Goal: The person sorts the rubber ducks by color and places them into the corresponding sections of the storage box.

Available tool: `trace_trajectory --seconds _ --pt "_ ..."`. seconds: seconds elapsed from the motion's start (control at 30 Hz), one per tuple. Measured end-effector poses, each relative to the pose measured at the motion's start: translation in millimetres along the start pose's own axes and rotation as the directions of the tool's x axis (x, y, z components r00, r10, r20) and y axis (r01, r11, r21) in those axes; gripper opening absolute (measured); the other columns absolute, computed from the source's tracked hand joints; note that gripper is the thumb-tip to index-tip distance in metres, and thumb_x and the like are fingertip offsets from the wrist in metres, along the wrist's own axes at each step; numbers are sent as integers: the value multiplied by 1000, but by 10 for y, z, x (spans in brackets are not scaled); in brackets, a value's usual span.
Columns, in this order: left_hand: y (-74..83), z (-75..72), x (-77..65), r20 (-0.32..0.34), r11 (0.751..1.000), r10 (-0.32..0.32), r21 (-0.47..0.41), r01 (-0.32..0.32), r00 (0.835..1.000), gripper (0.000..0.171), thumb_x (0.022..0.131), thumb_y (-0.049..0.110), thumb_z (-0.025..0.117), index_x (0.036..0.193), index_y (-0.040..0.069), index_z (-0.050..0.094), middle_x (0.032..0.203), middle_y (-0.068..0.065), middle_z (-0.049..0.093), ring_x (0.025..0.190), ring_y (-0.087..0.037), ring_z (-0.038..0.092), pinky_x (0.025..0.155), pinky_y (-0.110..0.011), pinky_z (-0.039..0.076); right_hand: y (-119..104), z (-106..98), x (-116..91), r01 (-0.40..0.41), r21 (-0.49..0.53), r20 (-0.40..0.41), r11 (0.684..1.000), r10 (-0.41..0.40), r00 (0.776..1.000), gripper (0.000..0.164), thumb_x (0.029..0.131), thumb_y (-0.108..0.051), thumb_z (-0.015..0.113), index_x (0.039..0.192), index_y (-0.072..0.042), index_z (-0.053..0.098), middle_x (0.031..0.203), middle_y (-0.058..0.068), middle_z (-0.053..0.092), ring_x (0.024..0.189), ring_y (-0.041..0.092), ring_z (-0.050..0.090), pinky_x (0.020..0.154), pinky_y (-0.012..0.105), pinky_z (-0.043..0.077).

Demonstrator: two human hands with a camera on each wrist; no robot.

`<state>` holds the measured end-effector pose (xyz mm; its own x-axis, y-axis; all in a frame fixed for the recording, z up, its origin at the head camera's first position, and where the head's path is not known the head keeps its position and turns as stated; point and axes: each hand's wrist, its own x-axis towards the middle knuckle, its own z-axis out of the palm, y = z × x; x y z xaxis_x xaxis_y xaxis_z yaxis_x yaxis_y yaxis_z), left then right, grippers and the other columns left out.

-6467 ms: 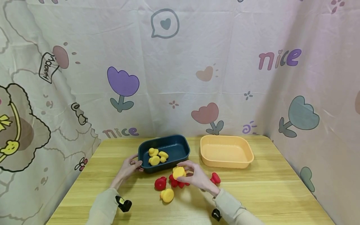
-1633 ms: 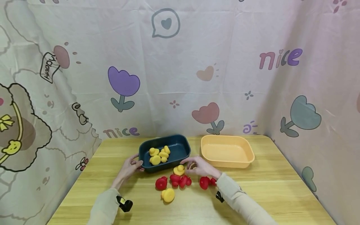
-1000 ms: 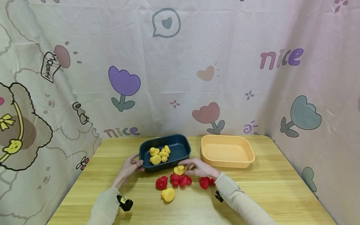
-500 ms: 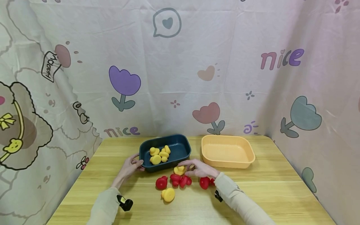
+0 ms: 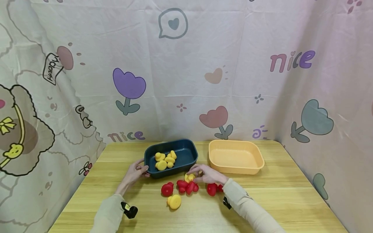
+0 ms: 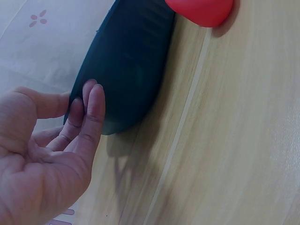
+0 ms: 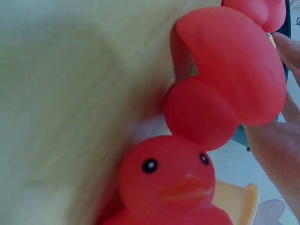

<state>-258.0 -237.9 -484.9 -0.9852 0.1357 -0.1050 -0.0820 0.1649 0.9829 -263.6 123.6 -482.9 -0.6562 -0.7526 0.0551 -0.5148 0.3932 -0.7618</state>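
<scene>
My left hand [image 5: 136, 172] pinches the left rim of a dark blue bin [image 5: 186, 163], the thumb outside and fingers opposite in the left wrist view. Several yellow rubber ducks [image 5: 161, 165] lie in that bin. In front of it, my right hand [image 5: 208, 174] has thumb and fingertips around another yellow rubber duck [image 5: 189, 177], partly covered by the fingers. Two red rubber ducks [image 5: 191, 187] touch each other just below that duck. In the right wrist view, red ducks [image 7: 229, 61] fill the foreground and hide most of my right fingers.
An orange-yellow bin [image 5: 236, 158] stands right of the blue one. A red duck [image 5: 167, 189] and a yellow duck [image 5: 174, 202] lie on the wooden table [image 5: 276, 200] at the front. More red ducks [image 5: 212, 189] lie under my right forearm.
Since the earliest frame, another yellow duck has come into the blue bin. Over the last half second, my right hand and the yellow duck at its fingers shifted slightly right. My left hand stays put.
</scene>
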Motion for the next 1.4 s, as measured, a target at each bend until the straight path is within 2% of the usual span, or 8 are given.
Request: trace_trajectory --seconds 0.27,0.4,0.53,0.67,0.83,1.1,1.4 --pt "0 -9 -1 8 1000 -2 3 2 1000 62 103 2 49 155 -11 18 88 -7 64 74 -9 69 79 -31 64 32 7 21 13 -19 22 1000 -13 1000 34 91 -1 68 125 -2 70 133 15 66 91 16 58 77 20 52" --pt "0 -10 -1 12 1000 1 2 -1 1000 62 103 1 49 155 -12 18 88 -7 64 74 -8 69 78 -30 64 23 17 19 -22 -24 15 999 22 1000 33 90 -2 70 123 -6 71 126 11 70 87 12 57 75 20 52" --pt "1 -14 -3 17 1000 3 4 -3 1000 62 103 1 49 155 -12 18 88 -7 64 74 -9 69 79 -30 63 31 29 15 -44 -26 7 999 44 999 35 88 4 69 120 -8 73 117 9 71 84 14 57 70 20 50" --pt "2 -13 -5 21 1000 9 6 -9 1000 63 103 2 49 155 -12 17 87 -6 64 74 -8 69 78 -30 63 40 29 15 -26 -40 0 999 26 1000 34 86 7 70 117 -7 74 114 10 71 81 15 57 67 19 49" --pt "-5 -13 -4 25 1000 13 0 -13 1000 63 103 1 49 155 -13 16 86 -6 63 74 -9 69 77 -29 63 37 25 15 -10 -69 -3 998 10 1000 31 86 4 72 116 -6 74 112 10 70 79 10 54 67 17 48" --pt "-7 -20 5 24 1000 11 4 -12 1000 62 103 1 48 155 -12 17 87 -5 63 74 -8 69 78 -29 63 53 24 13 -49 -48 -7 998 49 999 33 87 1 74 119 -5 73 116 11 70 87 23 59 73 19 51" --pt "3 -3 -8 20 1000 6 -2 -6 1000 63 103 0 49 155 -12 16 87 -7 64 72 -8 69 76 -29 63 74 50 20 -3 -79 -31 997 0 1000 31 87 2 73 117 -4 73 112 10 70 83 23 60 71 21 53"
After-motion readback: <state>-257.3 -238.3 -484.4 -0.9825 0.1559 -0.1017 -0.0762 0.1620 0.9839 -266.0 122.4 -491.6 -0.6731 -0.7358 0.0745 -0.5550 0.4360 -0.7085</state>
